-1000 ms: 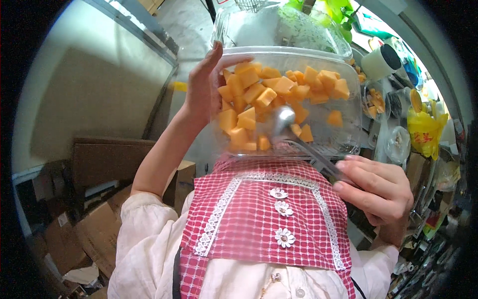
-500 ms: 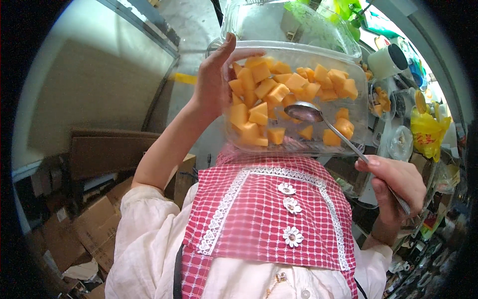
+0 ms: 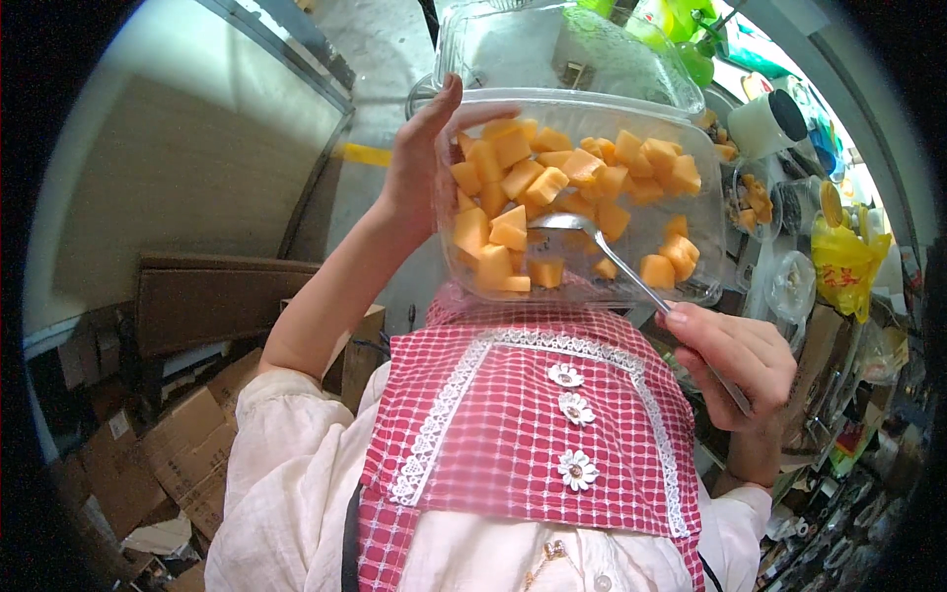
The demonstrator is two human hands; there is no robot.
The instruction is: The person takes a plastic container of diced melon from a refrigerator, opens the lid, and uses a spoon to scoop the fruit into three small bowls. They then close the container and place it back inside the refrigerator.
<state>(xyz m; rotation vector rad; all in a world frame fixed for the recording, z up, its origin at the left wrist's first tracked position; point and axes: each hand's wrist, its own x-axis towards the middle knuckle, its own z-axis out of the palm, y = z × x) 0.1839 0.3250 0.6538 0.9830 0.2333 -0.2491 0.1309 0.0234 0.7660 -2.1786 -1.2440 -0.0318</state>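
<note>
My left hand (image 3: pixel 422 158) grips the left side of a clear plastic container (image 3: pixel 708 212), thumb up by the rim and fingers behind the wall. The container's hinged clear lid (image 3: pixel 621 59) is folded back beyond it. Inside lie many orange melon cubes (image 3: pixel 547 185), heaped mostly at the left and far side, with a few at the near right. A metal spoon (image 3: pixel 631 271) is in my right hand (image 3: pixel 740 360), its handle between thumb and fingers. The spoon's bowl is down among the cubes near the middle, its tip by the left ones.
At the right stand a white jar with a dark lid (image 3: pixel 767 123), a small clear tub of orange pieces (image 3: pixel 755 202) and a yellow plastic bag (image 3: pixel 850 261). Cardboard boxes (image 3: pixel 187 454) fill the lower left. A pale panel (image 3: pixel 178 178) rises on the left.
My right hand has moved left with the spoon. The spoon's bowl has turned over and shifted left in among the cubes. My left hand and the container have barely moved.
</note>
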